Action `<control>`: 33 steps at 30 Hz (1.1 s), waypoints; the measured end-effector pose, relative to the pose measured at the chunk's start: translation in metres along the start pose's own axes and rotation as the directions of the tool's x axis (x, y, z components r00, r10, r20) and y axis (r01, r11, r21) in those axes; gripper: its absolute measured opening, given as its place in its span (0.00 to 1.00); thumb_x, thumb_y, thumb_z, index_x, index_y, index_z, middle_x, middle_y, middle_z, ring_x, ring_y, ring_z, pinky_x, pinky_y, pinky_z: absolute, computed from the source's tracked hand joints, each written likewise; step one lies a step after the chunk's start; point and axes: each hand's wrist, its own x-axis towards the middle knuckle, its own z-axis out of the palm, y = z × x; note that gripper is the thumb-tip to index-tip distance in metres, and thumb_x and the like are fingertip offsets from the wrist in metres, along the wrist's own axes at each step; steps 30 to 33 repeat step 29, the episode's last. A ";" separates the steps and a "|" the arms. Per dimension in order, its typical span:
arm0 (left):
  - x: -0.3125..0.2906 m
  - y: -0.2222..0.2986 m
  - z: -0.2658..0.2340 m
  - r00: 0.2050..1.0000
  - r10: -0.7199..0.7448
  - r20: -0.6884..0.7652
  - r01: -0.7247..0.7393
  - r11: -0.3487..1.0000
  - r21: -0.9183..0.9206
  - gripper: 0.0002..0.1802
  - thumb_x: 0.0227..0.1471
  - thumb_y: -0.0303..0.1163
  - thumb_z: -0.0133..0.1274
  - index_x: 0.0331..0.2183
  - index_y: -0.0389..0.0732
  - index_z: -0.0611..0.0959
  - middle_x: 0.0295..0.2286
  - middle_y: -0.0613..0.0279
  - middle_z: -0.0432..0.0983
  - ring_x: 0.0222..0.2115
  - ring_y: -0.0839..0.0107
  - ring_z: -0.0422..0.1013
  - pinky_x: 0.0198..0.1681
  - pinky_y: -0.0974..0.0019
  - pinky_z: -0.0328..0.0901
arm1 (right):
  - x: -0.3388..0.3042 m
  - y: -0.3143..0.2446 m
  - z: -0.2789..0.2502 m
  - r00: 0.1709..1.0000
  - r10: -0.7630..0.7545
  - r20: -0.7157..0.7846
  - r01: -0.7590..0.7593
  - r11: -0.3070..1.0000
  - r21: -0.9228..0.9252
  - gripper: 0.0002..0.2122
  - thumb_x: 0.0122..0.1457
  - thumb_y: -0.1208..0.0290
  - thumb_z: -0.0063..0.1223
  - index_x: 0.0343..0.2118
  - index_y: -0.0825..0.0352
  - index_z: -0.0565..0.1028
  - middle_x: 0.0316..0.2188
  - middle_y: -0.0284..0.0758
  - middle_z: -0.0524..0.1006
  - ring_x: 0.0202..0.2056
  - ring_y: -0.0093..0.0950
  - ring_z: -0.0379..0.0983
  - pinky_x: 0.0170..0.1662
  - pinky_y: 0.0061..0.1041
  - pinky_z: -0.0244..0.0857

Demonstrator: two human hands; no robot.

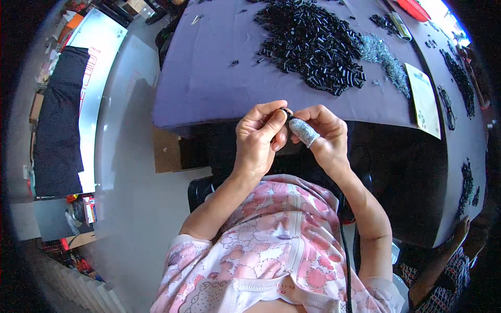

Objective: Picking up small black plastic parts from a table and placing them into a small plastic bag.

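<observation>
A small black part (287, 112) is pinched between my two hands, just off the table's near edge. My left hand (259, 136) closes thumb and fingers on it from one side. From the other side, my right hand (330, 136) grips at it with bent fingers, and that thumb wears a grey speckled finger cover (303, 133). Beyond my hands spreads a large heap of small black cylindrical pieces (318, 47) on the purple-covered table (209, 78). Next to it lies a heap of small shiny silvery pieces (383, 57). The black part's exact kind is too small to make out.
Right of the heaps lie a yellowish printed sheet (421, 99) and a pair of eyeglasses (446, 107). A red tray (415, 9) stands at the far right. More black pieces (459, 78) lie along the right side. Another person's arm (443, 261) shows at lower right.
</observation>
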 end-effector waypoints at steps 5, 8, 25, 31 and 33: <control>0.000 0.000 0.001 0.998 0.059 0.018 -0.060 0.995 0.078 0.08 0.48 0.22 0.49 0.34 0.37 0.78 0.22 0.64 0.71 0.13 0.83 0.59 0.13 0.80 0.52 | 0.003 0.000 -0.002 0.999 0.006 0.035 -0.009 0.997 0.075 0.06 0.47 0.88 0.44 0.27 0.72 0.71 0.22 0.32 0.73 0.23 0.17 0.68 0.27 0.15 0.63; -0.001 -0.001 0.001 0.996 0.092 0.019 -0.094 0.986 0.139 0.08 0.48 0.22 0.50 0.34 0.38 0.78 0.21 0.65 0.70 0.13 0.83 0.59 0.12 0.80 0.51 | 0.002 -0.001 -0.002 0.999 -0.012 0.040 0.009 0.997 0.073 0.07 0.46 0.88 0.43 0.26 0.72 0.71 0.22 0.32 0.73 0.23 0.17 0.68 0.27 0.15 0.63; -0.001 -0.002 0.000 1.000 -0.008 -0.002 0.008 0.996 0.090 0.10 0.49 0.23 0.48 0.36 0.38 0.78 0.23 0.66 0.71 0.13 0.83 0.59 0.13 0.80 0.51 | 0.001 0.003 -0.004 0.983 -0.178 0.031 0.181 0.959 -0.218 0.09 0.44 0.91 0.44 0.27 0.72 0.71 0.24 0.34 0.75 0.27 0.18 0.71 0.30 0.16 0.65; 0.006 0.000 -0.004 0.998 -0.056 0.005 0.056 0.998 0.009 0.11 0.50 0.22 0.47 0.38 0.39 0.76 0.25 0.65 0.72 0.12 0.82 0.59 0.13 0.80 0.51 | 0.009 0.012 -0.009 0.963 -0.251 0.097 0.269 0.901 -0.339 0.09 0.45 0.89 0.47 0.29 0.69 0.71 0.26 0.34 0.76 0.28 0.23 0.73 0.32 0.19 0.67; 0.006 0.000 -0.004 0.998 -0.056 0.005 0.056 0.998 0.009 0.11 0.50 0.22 0.47 0.38 0.39 0.76 0.25 0.65 0.72 0.12 0.82 0.59 0.13 0.80 0.51 | 0.009 0.012 -0.009 0.963 -0.251 0.097 0.269 0.901 -0.339 0.09 0.45 0.89 0.47 0.29 0.69 0.71 0.26 0.34 0.76 0.28 0.23 0.73 0.32 0.19 0.67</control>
